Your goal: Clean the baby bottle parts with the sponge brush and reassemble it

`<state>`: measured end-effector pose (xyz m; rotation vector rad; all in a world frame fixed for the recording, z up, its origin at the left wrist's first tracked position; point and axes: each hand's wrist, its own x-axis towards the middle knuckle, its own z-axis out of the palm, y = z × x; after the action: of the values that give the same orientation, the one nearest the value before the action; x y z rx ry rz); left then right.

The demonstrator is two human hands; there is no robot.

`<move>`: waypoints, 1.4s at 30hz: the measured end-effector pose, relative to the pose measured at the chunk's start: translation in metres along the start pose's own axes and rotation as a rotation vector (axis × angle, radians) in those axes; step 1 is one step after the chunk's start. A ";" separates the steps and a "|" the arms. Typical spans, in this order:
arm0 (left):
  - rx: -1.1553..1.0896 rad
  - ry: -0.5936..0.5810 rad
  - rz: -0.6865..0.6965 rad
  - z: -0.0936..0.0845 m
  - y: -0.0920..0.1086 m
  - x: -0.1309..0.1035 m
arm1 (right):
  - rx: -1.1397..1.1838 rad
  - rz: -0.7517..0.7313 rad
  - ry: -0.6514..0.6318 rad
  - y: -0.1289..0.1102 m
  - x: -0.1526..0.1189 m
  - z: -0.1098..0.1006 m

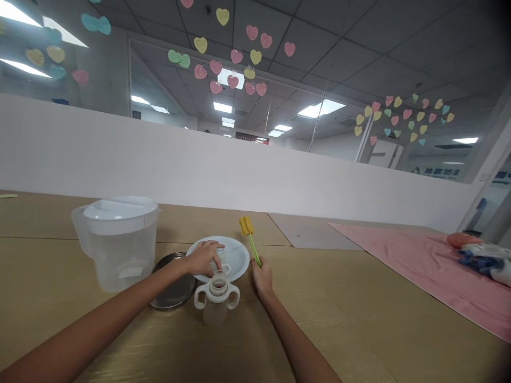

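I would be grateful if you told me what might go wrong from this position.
The two-handled bottle stands uncapped just in front of the white plate, and the left hand is right by its mouth, so a careless move could tip it.

The right hand grips the sponge brush low on its green handle, so the yellow head might swing.

The left forearm crosses close to the pitcher and might bump it.
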<state>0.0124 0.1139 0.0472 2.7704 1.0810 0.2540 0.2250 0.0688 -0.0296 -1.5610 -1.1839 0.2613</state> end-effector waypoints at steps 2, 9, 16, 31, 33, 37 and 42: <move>-0.046 0.038 -0.002 0.003 0.002 0.000 | -0.005 0.001 -0.001 0.001 0.001 0.000; -0.196 0.148 -0.036 -0.005 0.006 0.007 | 0.012 0.000 0.002 0.001 0.001 0.000; -0.495 0.315 -0.173 -0.066 0.014 -0.009 | 0.015 0.028 0.019 -0.001 -0.001 0.000; -0.590 0.661 -0.169 -0.110 0.039 -0.035 | 0.300 -0.230 -0.090 -0.158 0.048 -0.065; -0.560 0.671 -0.145 -0.112 0.038 -0.038 | 0.334 -0.262 -0.138 -0.179 0.044 -0.080; -0.525 0.678 -0.101 -0.116 0.039 -0.045 | 0.084 -0.421 -0.292 -0.201 0.022 -0.109; -0.540 0.743 -0.117 -0.126 0.045 -0.057 | -0.330 -0.455 -0.377 -0.206 -0.003 -0.135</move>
<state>-0.0260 0.0532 0.1733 2.1306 1.0733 1.3997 0.2066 -0.0385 0.1913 -1.5040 -1.9183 0.0575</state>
